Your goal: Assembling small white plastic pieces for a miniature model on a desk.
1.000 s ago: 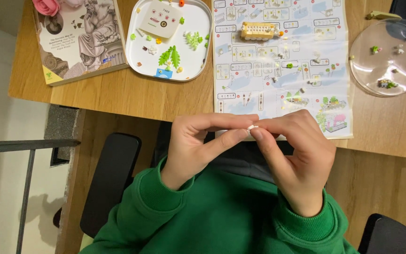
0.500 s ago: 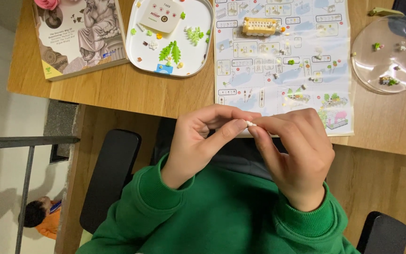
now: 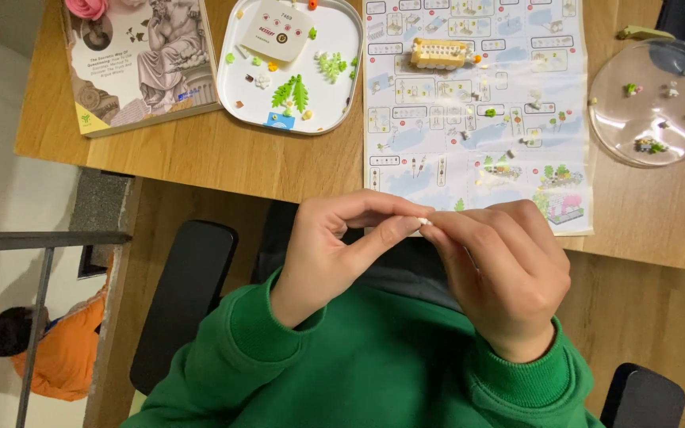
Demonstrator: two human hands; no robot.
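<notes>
Both hands stay put: left hand [image 3: 334,254] and right hand [image 3: 509,273] still pinch the tiny white piece [image 3: 423,223]; a person in orange [image 3: 61,349] now shows below.

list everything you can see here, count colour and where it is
tiny piece: one, white, pinched between the fingertips of both hands
instruction sheet: one, pale blue and white, flat on the table ahead of the hands
small block model: one, tan, on the sheet's upper part
white tray: one, left of the sheet, holding green leaf pieces and small loose bits
clear round dish: one, far right, a few tiny pieces inside
book: one, pale cover, table's left end
wooden table: one, light brown
chair arms: two, black, either side
left hand: one, green sleeve
right hand: one, green sleeve
</notes>
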